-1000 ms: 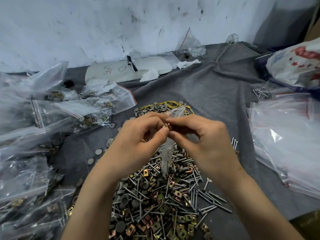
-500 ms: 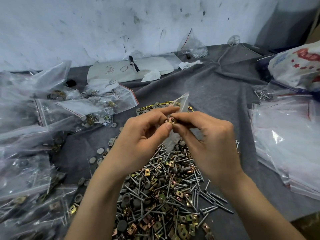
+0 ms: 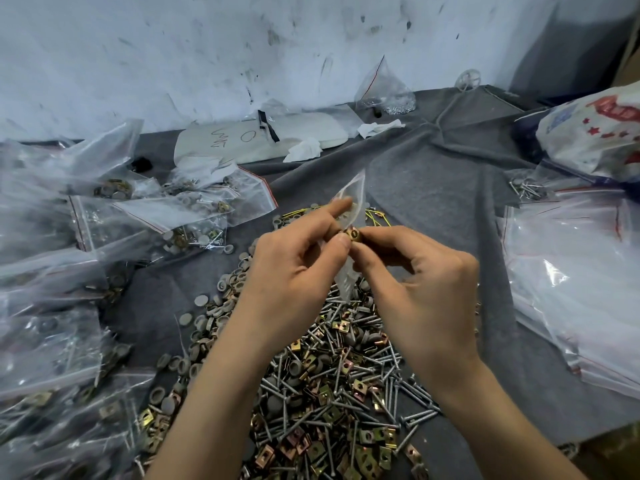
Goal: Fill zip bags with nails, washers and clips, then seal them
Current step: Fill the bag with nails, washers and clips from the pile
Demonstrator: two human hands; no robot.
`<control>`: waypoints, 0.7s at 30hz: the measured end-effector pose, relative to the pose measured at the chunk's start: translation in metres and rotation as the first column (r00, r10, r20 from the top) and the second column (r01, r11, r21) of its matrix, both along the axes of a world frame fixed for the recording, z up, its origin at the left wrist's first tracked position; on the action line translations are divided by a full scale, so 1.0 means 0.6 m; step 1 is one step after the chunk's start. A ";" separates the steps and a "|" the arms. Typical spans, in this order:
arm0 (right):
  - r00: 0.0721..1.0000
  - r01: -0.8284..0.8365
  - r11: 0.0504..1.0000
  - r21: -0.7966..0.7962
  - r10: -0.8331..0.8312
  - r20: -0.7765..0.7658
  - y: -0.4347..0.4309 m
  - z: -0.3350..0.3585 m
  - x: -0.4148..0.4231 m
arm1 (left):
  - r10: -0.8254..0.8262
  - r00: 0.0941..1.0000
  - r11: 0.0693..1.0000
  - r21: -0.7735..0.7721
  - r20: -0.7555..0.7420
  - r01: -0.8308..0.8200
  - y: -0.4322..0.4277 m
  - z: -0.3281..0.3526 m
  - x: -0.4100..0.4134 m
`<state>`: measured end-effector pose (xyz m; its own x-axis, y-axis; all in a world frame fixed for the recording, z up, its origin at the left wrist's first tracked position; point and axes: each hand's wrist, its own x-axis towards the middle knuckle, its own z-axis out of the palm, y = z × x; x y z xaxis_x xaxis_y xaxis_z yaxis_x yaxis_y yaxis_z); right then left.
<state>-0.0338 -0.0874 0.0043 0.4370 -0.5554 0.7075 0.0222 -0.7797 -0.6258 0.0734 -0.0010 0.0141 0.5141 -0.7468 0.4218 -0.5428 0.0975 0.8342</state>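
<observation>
Bag [image 3: 354, 195] risen; clip [image 3: 353, 234] at grip (fingertips).

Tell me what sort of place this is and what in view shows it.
Probably a small hand-packing workbench, not a home table. A mixed heap of nails, washers and clips lies on a grey cloth, filled zip bags pile up on one side, and empty bags are stacked on the other, against a scuffed wall.

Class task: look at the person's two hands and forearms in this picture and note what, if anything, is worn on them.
Nothing is worn. The left hand and right hand are bare, with no gloves, rings, watch or bracelets visible. Both forearms are uncovered right down to the bottom edge of the picture, with no sleeve showing. The fingernails visible are short and unpainted.
</observation>
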 end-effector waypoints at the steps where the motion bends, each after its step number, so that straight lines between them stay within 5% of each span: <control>1: 1.000 0.013 1.000 0.028 -0.014 0.019 0.004 -0.001 0.002 | 0.008 1.000 1.000 -0.012 -0.017 -0.008 -0.002 -0.001 -0.002; 11: 0.998 -0.034 0.990 0.136 0.027 0.051 0.015 0.002 0.008 | -0.046 0.998 0.999 -0.019 -0.044 0.046 0.001 -0.001 0.003; 21: 0.996 -0.089 0.996 -0.010 0.089 -0.016 0.003 0.013 -0.005 | -0.120 0.992 0.992 -0.033 -0.024 0.119 0.009 0.008 0.006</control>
<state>-0.0371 -0.0858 0.0122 0.4952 -0.5067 0.7057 0.0819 -0.7815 -0.6185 0.0770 0.0045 0.0186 0.4328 -0.7903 0.4337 -0.5042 0.1866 0.8432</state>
